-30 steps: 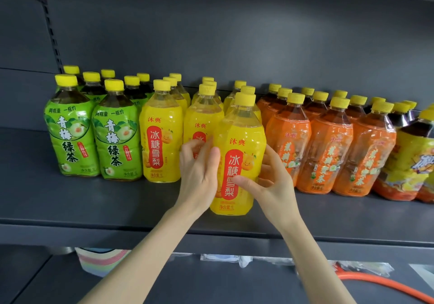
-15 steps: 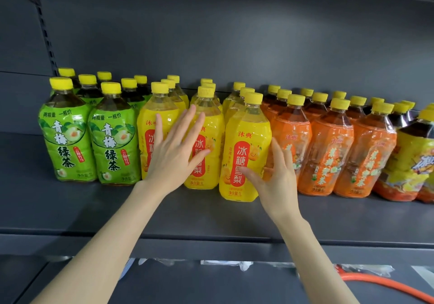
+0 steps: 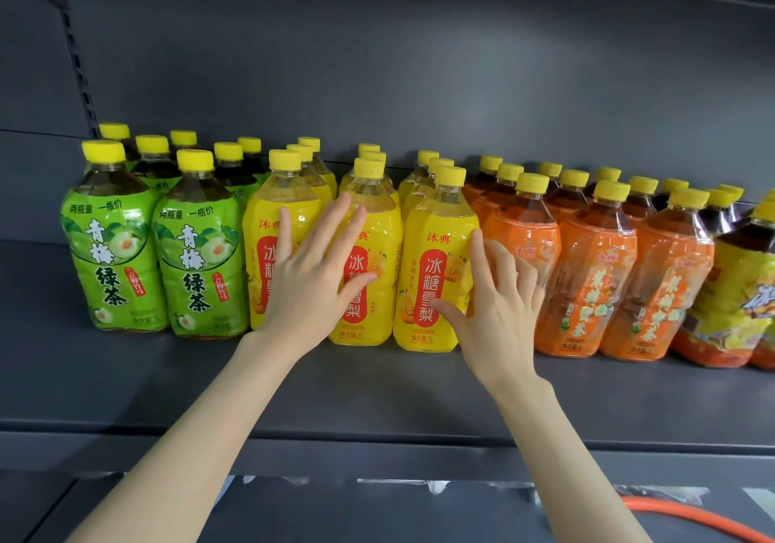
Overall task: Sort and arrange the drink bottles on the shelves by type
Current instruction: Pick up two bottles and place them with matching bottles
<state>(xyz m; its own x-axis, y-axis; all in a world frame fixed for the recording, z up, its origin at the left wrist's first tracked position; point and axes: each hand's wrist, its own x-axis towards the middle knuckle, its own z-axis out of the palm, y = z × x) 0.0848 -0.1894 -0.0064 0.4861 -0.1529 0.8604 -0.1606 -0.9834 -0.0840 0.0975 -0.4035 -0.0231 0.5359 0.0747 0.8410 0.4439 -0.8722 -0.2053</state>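
Rows of yellow-capped bottles stand on a dark grey shelf (image 3: pixel 377 391). Green tea bottles (image 3: pixel 113 249) are at the left, yellow pear drink bottles in the middle, orange tea bottles (image 3: pixel 595 274) to the right. My left hand (image 3: pixel 310 274) lies flat with fingers spread against the two left front yellow bottles (image 3: pixel 373 257). My right hand (image 3: pixel 499 312) rests with fingers apart on the right side of the third front yellow bottle (image 3: pixel 436 274), between it and the orange ones. Neither hand grips a bottle.
Bottles with a yellow and dark wrapper (image 3: pixel 738 291) stand at the far right. The shelf's back wall (image 3: pixel 419 60) rises behind the rows. Below the shelf edge lie an orange hose (image 3: pixel 687 517) and scraps of clear plastic (image 3: pixel 654 492).
The third yellow bottle stood out in front a second ago, held by both hands. It now stands back in line with the front row. Both hands have let go and lie flat.
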